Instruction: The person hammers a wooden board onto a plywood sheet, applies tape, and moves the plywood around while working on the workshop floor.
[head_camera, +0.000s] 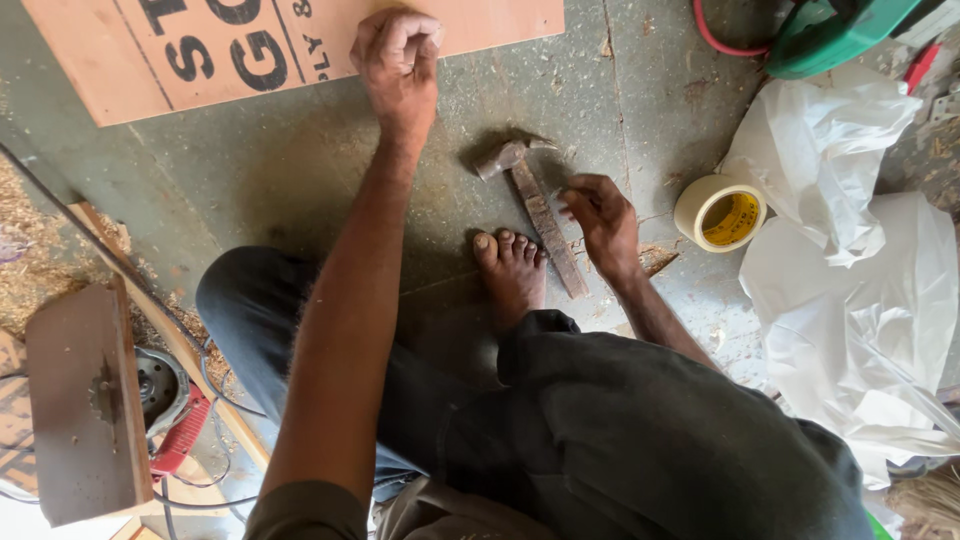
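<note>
From the head camera, the left hand (398, 62) reaches to the far side, fingers curled shut with thumb and forefinger pinched at the near edge of a flat orange-brown plywood board with black lettering (200, 45); whether it grips anything small I cannot tell. The right hand (603, 222) rests half open on the dusty green floor (300, 170), fingertips beside the worn wooden handle of a steel claw hammer (538, 210), holding nothing. A bare foot (512, 275) is just left. A cream tape roll (720, 212) and crumpled white plastic sheeting (850, 270) lie right.
</note>
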